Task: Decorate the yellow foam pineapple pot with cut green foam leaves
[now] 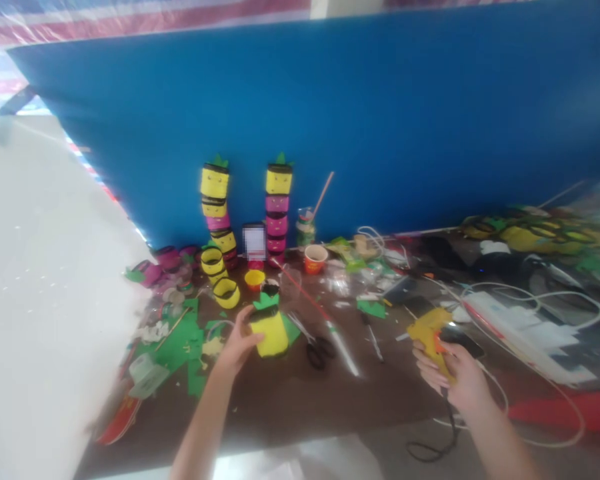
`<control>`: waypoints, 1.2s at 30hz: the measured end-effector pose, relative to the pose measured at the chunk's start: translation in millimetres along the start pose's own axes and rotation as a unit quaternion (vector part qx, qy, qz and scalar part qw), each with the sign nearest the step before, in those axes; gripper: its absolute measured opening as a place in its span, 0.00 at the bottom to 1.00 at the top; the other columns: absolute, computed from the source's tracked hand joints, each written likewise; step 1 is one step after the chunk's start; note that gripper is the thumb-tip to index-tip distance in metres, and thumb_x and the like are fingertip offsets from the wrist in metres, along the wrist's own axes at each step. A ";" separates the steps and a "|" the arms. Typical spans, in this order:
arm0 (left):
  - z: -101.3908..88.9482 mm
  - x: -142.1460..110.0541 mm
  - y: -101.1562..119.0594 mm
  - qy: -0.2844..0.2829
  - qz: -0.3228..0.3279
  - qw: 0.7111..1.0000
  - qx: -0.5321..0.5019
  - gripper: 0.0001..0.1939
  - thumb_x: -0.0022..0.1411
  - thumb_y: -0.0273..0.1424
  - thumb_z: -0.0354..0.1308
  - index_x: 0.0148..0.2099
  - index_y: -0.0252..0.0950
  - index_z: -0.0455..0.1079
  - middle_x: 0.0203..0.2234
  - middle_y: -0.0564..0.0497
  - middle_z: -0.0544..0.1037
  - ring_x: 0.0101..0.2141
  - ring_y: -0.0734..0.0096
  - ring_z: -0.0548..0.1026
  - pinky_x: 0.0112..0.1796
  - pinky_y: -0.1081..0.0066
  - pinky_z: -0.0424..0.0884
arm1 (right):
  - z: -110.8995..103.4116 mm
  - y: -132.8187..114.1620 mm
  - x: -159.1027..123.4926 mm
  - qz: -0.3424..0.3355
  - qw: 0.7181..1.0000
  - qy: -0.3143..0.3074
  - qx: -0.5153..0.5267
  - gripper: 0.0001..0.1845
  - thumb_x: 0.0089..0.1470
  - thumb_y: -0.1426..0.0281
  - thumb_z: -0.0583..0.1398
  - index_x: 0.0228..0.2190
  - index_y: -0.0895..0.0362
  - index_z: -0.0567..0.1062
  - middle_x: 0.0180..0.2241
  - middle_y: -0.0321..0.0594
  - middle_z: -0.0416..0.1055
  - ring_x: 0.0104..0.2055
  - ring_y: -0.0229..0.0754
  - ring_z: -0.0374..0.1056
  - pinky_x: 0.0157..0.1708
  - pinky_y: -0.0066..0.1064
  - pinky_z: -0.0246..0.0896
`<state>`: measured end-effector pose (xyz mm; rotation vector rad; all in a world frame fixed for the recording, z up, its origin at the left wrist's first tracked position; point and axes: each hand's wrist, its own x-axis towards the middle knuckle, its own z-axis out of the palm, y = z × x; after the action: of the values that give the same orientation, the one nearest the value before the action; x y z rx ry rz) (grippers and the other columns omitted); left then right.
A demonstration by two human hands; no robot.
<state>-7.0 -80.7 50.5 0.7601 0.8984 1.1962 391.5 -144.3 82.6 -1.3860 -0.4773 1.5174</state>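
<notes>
Currently, the left hand (241, 339) is closed on the left edge of a yellow, black-rimmed piece with a green leafy top (270, 333), the thumb across its front. Clock positions are taken from this piece. The right hand (453, 375), at 4 o'clock, is wrapped around the handle of a yellow glue gun with an orange trigger (431, 331).

Count: two tall stacks of yellow and magenta segments, one (215, 181) at 11 o'clock, one (279, 203) at 12; one red paper cup (315, 261) at 1; one pair of black-handled scissors (320, 351) at 3.

Green paper scraps (177, 347) lie at 9 o'clock. The scissors lie between the hands; white cables (500, 383) run beside the right hand.
</notes>
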 end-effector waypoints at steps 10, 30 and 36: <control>0.0 2.0 -4.6 0.001 -0.030 0.999 -0.015 0.38 0.35 0.26 0.71 0.51 0.42 0.63 0.48 0.46 0.68 0.40 0.62 0.71 0.39 0.69 0.68 | 5.8 11.8 -1.4 -0.030 0.998 -0.027 0.040 0.17 0.45 0.57 0.55 0.20 0.58 0.71 0.15 0.31 0.51 0.12 0.28 0.42 0.11 0.24 0.36; 42.5 -17.8 17.8 0.036 0.020 0.998 0.053 0.46 0.37 0.28 0.70 0.54 0.43 0.48 0.34 0.51 0.74 0.34 0.67 0.75 0.39 0.63 0.71 | 115.4 36.2 -71.6 -0.168 0.978 -0.050 -0.117 0.13 0.39 0.61 0.67 0.26 0.55 0.73 0.16 0.33 0.62 0.13 0.28 0.49 0.13 0.23 0.38; 53.5 -26.0 27.0 0.038 0.039 0.998 0.040 0.45 0.39 0.28 0.69 0.54 0.43 0.46 0.35 0.49 0.74 0.36 0.65 0.76 0.38 0.64 0.72 | 142.2 48.2 -79.3 -0.206 0.941 -0.044 -0.264 0.19 0.45 0.53 0.60 0.23 0.57 0.71 0.16 0.35 0.65 0.15 0.32 0.55 0.14 0.24 0.52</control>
<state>25.6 -101.9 103.0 0.8248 0.9923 1.2722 232.2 -186.9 123.1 -1.4950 -1.2190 1.1473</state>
